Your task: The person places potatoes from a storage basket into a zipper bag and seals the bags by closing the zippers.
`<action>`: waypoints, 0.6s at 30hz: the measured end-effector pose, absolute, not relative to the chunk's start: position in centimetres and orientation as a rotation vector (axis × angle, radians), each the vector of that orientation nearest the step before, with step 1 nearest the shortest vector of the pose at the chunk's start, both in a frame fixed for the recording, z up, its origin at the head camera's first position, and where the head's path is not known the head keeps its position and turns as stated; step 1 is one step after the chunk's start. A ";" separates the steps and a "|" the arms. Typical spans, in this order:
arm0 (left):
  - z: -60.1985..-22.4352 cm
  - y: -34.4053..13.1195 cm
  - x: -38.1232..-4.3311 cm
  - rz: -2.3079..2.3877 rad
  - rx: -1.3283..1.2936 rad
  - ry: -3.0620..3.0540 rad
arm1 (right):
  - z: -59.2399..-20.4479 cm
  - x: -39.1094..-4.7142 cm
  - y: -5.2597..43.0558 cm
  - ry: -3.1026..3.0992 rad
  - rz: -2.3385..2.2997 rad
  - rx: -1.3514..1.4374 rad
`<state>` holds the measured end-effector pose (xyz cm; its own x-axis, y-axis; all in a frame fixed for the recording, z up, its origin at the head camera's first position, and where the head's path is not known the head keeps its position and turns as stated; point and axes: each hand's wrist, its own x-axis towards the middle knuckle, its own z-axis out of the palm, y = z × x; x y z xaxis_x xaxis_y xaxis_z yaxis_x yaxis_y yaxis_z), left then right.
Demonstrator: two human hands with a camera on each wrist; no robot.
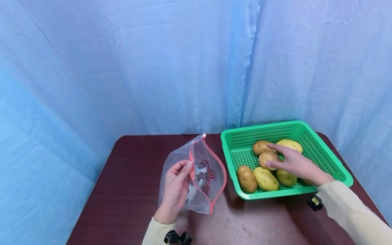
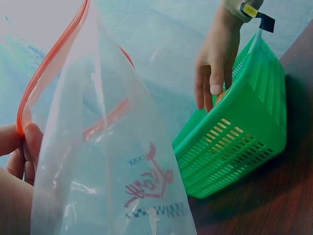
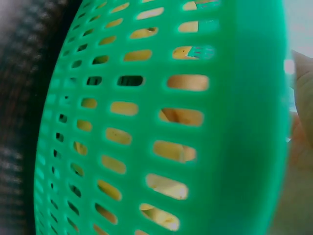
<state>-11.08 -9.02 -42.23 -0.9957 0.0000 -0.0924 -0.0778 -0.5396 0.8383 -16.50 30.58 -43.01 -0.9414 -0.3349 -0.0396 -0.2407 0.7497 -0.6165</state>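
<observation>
My left hand [image 1: 177, 185] pinches the red zip edge of a clear plastic zip bag [image 1: 203, 177] between thumb and fingers. The bag's mouth gapes to the right, and red and white print shows on its side. Over the green basket [image 1: 242, 196], my right hand [image 1: 295, 161] reaches in with thumb and fingers spread about a brown potato [image 1: 268, 160]. Around that one lie several others, among them a brown potato [image 1: 246, 179] and a yellow potato [image 1: 265, 179] along the near side. In the right wrist view, the basket wall hides most of the hand.
The basket stands at the right of a dark wooden table [image 1: 131, 177], its rim raised around the potatoes. Blue curtains [image 1: 183, 68] hang behind the table and along its left side.
</observation>
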 end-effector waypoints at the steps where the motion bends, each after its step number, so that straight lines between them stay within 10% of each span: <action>1: -42.3 -9.0 -11.1 2.716 -0.126 1.484 | -43.1 -16.6 30.6 2.791 -0.958 -0.455; 18: -42.5 -9.2 -11.1 2.715 -0.117 1.509 | -44.8 -17.7 30.6 2.864 -0.899 -0.527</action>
